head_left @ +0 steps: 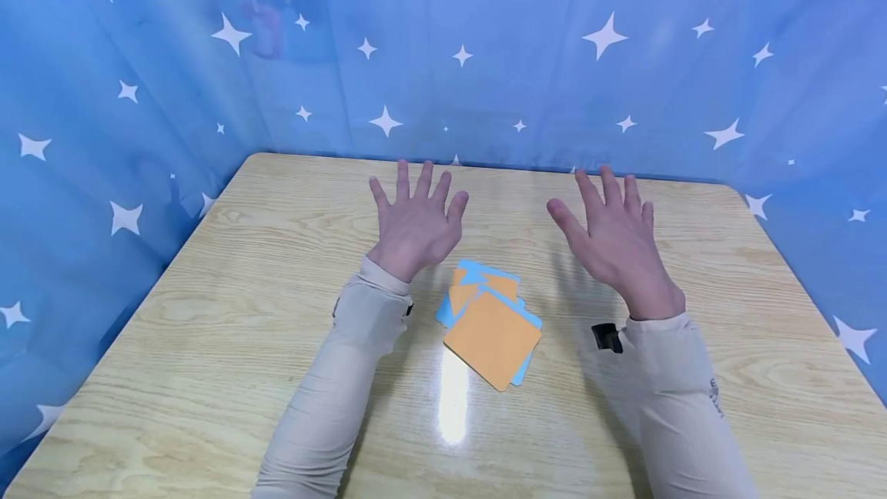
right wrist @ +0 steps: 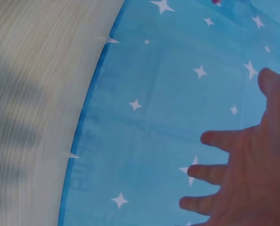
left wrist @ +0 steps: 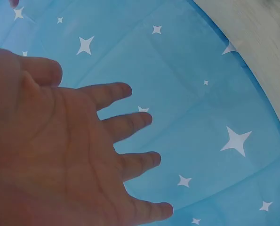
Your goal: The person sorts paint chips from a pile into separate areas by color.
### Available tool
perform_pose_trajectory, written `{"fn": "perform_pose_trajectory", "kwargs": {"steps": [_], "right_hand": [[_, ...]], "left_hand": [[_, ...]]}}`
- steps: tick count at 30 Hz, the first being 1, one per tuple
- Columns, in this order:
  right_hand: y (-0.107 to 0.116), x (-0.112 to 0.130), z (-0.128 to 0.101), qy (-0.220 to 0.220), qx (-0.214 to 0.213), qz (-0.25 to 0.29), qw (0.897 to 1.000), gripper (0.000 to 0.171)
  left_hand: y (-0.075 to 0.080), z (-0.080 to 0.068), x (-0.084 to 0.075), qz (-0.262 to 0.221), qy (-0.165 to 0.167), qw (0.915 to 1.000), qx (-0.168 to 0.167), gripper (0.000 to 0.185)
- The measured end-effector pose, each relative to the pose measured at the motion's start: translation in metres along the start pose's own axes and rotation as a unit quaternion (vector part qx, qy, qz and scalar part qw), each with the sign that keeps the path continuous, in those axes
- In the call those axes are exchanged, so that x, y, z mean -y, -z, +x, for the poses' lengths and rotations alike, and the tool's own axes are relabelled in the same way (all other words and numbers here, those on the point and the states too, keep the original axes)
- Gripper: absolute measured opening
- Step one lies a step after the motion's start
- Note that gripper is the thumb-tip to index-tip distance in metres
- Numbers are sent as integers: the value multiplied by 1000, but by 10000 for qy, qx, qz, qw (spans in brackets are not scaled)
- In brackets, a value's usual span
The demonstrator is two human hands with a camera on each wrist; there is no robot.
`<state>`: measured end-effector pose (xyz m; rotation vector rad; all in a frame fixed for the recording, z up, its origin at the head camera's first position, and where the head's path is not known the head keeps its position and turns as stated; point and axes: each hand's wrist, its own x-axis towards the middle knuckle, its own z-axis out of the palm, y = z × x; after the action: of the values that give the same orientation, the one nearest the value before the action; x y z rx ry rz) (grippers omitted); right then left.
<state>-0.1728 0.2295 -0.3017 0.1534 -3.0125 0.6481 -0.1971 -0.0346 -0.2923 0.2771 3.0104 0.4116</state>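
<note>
Beige sleeves (head_left: 346, 376) reach in from the near edge of the wooden table (head_left: 208, 345). Between the forearms, around the middle of the table, lies a loose pile of orange and blue cards (head_left: 490, 329). Beyond it, toward the far edge, the left hand (head_left: 416, 226) and right hand (head_left: 617, 241) hover with fingers spread wide, holding nothing. Blue star-patterned cloth (head_left: 624, 83) hangs behind.
</note>
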Motion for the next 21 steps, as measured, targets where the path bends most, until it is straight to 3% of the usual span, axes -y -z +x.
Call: {"fn": "perform_pose_trajectory", "kwargs": {"steps": [10,16,21], "right_hand": [[2,6,-3,254,249,-128,9993,90],[4,11,-8,506,630,-286,9963,94],[4,20,-13,713,799,-335,9937,97]], "left_hand": [[6,-12,-7,282,-694,9969,241,77],[5,-13,-9,635,-1198,9881,728,95],[-2,-13,-11,993,-1411,9782,1156,103]]}}
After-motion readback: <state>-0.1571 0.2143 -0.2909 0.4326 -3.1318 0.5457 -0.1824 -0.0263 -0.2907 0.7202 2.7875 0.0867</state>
